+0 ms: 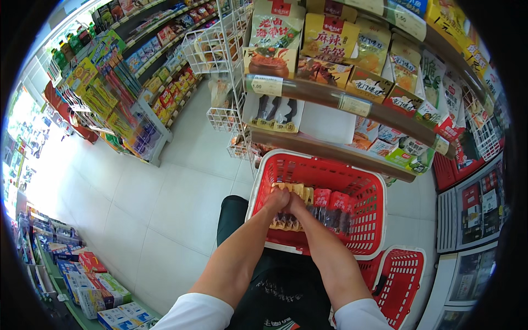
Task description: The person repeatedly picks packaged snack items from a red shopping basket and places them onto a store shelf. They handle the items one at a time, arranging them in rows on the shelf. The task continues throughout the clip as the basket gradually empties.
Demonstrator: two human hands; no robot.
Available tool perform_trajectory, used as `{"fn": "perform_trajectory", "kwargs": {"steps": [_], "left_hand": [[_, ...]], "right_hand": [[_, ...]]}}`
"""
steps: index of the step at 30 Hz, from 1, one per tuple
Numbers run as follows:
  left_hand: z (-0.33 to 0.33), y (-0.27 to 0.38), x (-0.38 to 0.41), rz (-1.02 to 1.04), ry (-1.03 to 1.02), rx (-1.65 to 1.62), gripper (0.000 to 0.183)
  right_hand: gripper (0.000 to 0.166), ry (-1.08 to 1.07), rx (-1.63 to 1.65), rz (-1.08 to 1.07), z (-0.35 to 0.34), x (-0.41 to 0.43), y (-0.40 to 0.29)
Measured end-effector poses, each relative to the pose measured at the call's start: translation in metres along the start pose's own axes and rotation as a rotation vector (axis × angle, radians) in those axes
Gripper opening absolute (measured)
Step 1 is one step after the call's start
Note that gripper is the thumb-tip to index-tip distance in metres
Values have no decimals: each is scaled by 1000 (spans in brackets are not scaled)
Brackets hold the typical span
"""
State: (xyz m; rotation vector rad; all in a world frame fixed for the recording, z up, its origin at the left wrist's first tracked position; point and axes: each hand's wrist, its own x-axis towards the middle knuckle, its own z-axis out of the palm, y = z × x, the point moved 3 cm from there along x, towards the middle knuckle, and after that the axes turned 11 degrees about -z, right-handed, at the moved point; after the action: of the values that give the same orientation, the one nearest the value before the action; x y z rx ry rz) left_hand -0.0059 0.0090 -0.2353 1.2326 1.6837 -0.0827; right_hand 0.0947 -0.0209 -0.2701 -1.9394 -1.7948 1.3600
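A red plastic shopping basket [369, 181] with a white rim stands before me, at the foot of a snack shelf. Both my arms reach down into it. My left hand [279, 199] and my right hand [295, 202] are close together on a row of yellow snack packets [285, 225] with dark see-through lower parts. The fingers are hidden behind the backs of the hands, so their grip does not show. To the right of them, several red-topped packets [322, 198] stand in the same row inside the basket.
Shelves of boxed snacks [330, 45] rise just beyond the basket, edged with price tags. A white wire rack [214, 49] stands at their left end. Another red basket [402, 268] is at my right. Boxed goods [93, 280] fill a low shelf at lower left.
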Motion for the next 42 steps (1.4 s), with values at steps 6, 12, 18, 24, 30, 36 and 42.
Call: {"fn": "perform_trajectory", "kwargs": {"steps": [6, 12, 18, 24, 30, 36, 42], "left_hand": [[-7, 10, -4, 360, 95, 33, 63], [-53, 15, -110, 833, 67, -275, 72], [-59, 10, -168, 704, -335, -556, 62], [-98, 27, -184, 831, -125, -636, 55], [-158, 58, -182, 1126, 565, -265, 50], [-179, 85, -171, 1159, 872, 375, 53], [-190, 108, -136, 1093, 867, 583, 52]], "right_hand": [[28, 101, -78, -155, -23, -8, 7], [19, 192, 788, -255, -99, -116, -29], [18, 377, 935, -442, -118, -171, -72], [11, 523, 674, -787, -124, -170, -123], [26, 562, 653, -754, -179, -110, -175], [29, 721, 247, -742, -217, -38, -212], [32, 685, -289, -519, -219, 11, -236]]}}
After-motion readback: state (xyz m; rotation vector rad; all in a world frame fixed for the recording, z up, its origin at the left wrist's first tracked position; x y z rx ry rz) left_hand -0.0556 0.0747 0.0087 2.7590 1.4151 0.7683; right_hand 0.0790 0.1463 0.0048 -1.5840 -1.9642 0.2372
